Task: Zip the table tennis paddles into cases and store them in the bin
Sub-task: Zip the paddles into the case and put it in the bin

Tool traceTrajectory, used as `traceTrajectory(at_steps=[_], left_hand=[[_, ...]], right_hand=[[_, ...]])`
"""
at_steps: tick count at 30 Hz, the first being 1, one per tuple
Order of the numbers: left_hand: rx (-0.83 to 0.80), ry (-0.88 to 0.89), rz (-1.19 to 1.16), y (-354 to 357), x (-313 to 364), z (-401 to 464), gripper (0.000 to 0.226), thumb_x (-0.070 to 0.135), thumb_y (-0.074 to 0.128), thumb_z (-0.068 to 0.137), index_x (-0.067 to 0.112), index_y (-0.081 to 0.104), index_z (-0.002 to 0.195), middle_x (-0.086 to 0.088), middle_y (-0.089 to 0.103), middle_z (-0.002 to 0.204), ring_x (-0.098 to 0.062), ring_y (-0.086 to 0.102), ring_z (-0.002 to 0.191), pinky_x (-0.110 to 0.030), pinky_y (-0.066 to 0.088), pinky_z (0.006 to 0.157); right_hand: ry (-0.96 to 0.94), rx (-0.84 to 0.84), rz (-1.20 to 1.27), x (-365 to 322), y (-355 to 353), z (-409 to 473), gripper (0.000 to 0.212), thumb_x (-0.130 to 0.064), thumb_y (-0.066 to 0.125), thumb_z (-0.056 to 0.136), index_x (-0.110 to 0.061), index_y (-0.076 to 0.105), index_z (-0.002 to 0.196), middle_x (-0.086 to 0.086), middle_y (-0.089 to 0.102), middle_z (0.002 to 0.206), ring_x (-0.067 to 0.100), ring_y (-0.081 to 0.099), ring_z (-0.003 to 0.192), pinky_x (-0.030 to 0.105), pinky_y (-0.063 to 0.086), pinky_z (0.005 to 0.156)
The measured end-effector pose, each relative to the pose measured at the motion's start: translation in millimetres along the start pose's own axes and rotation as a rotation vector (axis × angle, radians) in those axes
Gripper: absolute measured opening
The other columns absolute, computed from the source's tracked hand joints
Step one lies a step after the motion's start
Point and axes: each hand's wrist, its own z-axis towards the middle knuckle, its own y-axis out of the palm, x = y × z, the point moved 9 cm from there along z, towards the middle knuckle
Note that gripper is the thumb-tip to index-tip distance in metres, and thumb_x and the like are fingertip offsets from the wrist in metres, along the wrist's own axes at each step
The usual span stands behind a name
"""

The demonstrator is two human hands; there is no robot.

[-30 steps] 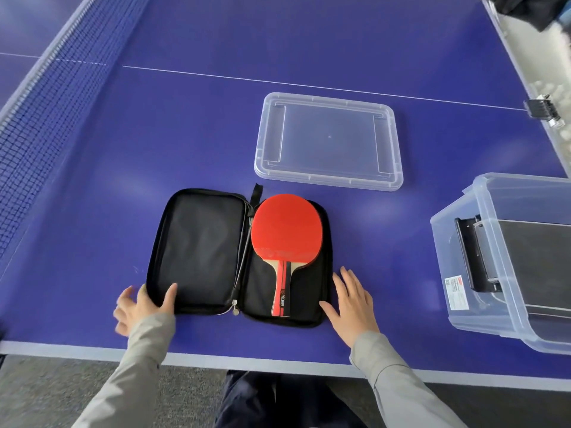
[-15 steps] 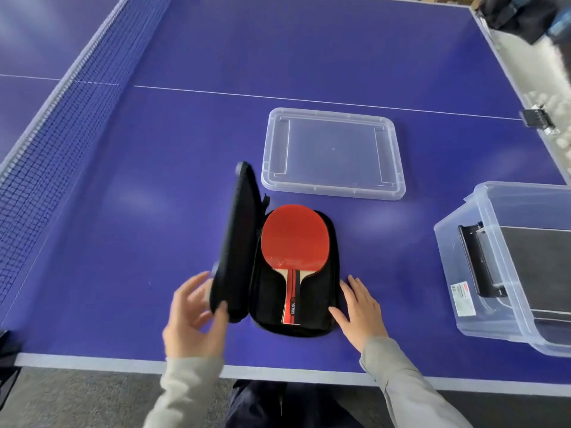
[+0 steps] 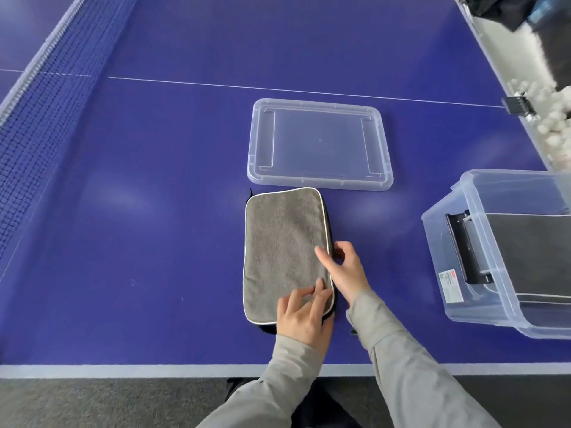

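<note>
The paddle case lies folded closed on the blue table, its grey fabric top with white piping facing up. The red paddle is hidden inside it. My left hand rests on the case's near right corner with its fingers laid on the fabric. At the case's right edge, my right hand has its thumb on top and its fingers curled round the edge. The clear plastic bin stands to the right, with another dark case inside it.
The bin's clear lid lies flat just beyond the case. The net runs along the left. The table's white near edge is close to my body. White balls sit past the table's right side.
My left hand folded the case's left flap over the red paddle, so the case is now closed. Both hands moved onto the case's right side.
</note>
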Motion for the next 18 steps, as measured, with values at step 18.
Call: traceTrajectory(at_steps=[18], left_hand=[[-0.245, -1.178, -0.742, 10, -175, 30, 0.049, 0.045, 0.066, 0.082, 0.017, 0.051, 0.119, -0.004, 0.058, 0.116, -0.021, 0.057, 0.089, -0.03, 0.044, 0.069]], right_hand=[[0.094, 0.084, -0.131, 40, -1, 12, 0.026, -0.013, 0.061, 0.088, -0.006, 0.05, 0.111, 0.013, 0.054, 0.115, 0.023, 0.053, 0.095, 0.026, 0.039, 0.079]])
